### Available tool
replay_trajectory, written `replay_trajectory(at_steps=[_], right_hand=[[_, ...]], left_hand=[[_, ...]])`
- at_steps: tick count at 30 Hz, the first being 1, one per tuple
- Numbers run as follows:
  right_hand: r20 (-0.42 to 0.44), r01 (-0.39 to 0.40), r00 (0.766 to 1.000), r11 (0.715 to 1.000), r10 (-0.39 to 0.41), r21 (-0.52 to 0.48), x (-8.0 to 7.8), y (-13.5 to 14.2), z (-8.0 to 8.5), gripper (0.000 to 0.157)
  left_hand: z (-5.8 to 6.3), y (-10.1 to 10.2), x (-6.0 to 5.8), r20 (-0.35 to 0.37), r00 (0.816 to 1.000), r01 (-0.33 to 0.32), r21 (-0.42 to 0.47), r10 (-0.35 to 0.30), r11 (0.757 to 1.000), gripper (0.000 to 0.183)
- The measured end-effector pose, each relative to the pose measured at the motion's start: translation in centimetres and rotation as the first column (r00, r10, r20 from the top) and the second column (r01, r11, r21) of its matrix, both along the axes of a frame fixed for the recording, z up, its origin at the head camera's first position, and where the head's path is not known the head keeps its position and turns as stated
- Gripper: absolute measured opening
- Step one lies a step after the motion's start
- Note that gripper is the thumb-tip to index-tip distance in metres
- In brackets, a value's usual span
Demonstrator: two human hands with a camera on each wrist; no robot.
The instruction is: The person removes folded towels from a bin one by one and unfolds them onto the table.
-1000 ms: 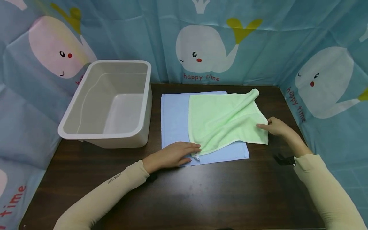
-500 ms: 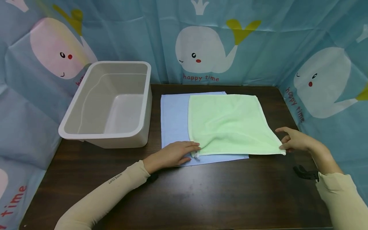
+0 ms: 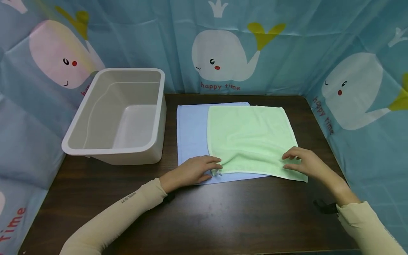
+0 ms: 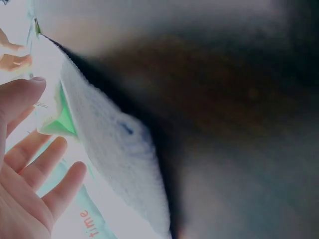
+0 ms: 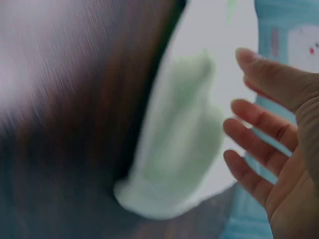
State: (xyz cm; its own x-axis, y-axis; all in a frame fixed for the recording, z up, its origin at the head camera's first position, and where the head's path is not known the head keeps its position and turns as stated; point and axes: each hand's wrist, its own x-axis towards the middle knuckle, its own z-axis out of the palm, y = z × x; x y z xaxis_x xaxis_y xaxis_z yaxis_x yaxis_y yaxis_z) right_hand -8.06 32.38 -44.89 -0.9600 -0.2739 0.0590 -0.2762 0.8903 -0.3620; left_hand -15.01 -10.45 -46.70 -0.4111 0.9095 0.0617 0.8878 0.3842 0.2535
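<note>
A light green towel (image 3: 248,134) lies partly over a blue towel (image 3: 191,131) on the dark table. Its right near corner reaches past the blue one onto the wood, and low wrinkles run along its near side. My left hand (image 3: 194,170) rests on the near left corner of both towels, fingers stretched out, beside a small white tag. Over the green towel's near right part, my right hand (image 3: 306,163) hovers with loosely bent fingers. In the right wrist view those fingers (image 5: 254,144) stand apart from the towel, with nothing between them and the thumb.
A grey-white plastic bin (image 3: 156,138) stands at the left of the table. A blue curtain (image 3: 178,53) with whale prints encloses the back and sides. The bare dark wood (image 3: 216,219) runs along the near side.
The right hand drew the green towel's corner out to the right, flattening the towel, then let go and came back left over it. The left hand stayed in place.
</note>
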Motion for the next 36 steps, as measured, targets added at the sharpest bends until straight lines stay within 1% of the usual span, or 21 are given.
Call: replay_trajectory(at_steps=[2,3,5,7,10,12,17,20,25,29,32,34,36], right_hand=[[-0.026,-0.07,0.997,0.996,0.069,-0.047,0.1,-0.8,-0.8,0.032],[-0.031,-0.089,0.996,0.994,0.087,-0.07,0.1,-1.1,-1.2,0.032],[-0.029,-0.107,0.994,0.989,0.105,-0.103,0.2,-1.5,-2.0,0.034],[-0.042,-0.127,0.991,0.986,0.124,-0.105,0.3,-1.9,-2.6,0.035],[-0.089,-0.153,0.985,0.986,0.146,-0.069,0.4,-2.6,-3.2,0.034],[-0.137,-0.169,0.977,0.985,0.164,-0.029,0.5,-3.0,-3.5,0.033],[-0.243,-0.225,0.943,0.973,0.229,0.043,0.5,-3.8,-3.5,0.025],[-0.271,-0.25,0.928,0.967,0.256,0.055,0.6,-3.9,-3.3,0.021],[-0.238,-0.228,0.943,0.973,0.231,0.04,0.8,-4.3,-2.9,0.02],[-0.205,-0.234,0.953,0.972,0.223,-0.03,0.9,-4.2,-3.2,0.023],[-0.112,-0.236,0.969,0.961,0.221,-0.143,1.0,-4.0,-3.2,0.024],[-0.022,-0.215,0.976,0.956,0.215,-0.2,1.3,-3.9,-2.9,0.02],[0.075,-0.178,0.977,0.953,0.201,-0.244,1.5,-3.8,-2.6,0.015]], left_hand=[[0.0,0.0,0.0,0.001,1.0,-0.003,-0.004,0.003,1.0,0.044],[0.0,0.0,-0.1,0.0,1.0,-0.003,-0.004,0.003,1.0,0.044],[-0.1,0.0,-0.1,-0.009,1.0,-0.008,-0.008,0.008,1.0,0.043],[-0.2,0.1,-0.1,-0.021,1.0,-0.023,-0.011,0.023,1.0,0.043],[-0.4,0.3,-0.1,-0.041,0.998,-0.055,-0.007,0.054,0.998,0.042],[-0.5,0.5,-0.1,-0.055,0.996,-0.068,0.006,0.068,0.998,0.039],[-0.6,0.9,-0.1,-0.082,0.994,-0.063,0.043,0.067,0.997,0.018],[-0.5,1.0,-0.1,-0.098,0.993,-0.063,0.032,0.066,0.997,0.016],[-0.5,1.0,-0.1,-0.116,0.99,-0.072,0.034,0.075,0.997,0.015],[-0.3,0.8,-0.2,-0.077,0.995,-0.067,0.047,0.07,0.997,0.012],[0.2,0.5,-0.3,-0.012,1.0,-0.025,0.045,0.026,0.999,0.011],[0.6,0.3,-0.2,0.034,0.999,0.01,0.046,-0.012,0.999,0.01],[0.9,0.1,-0.2,0.07,0.997,0.041,0.039,-0.044,0.998,0.009]])
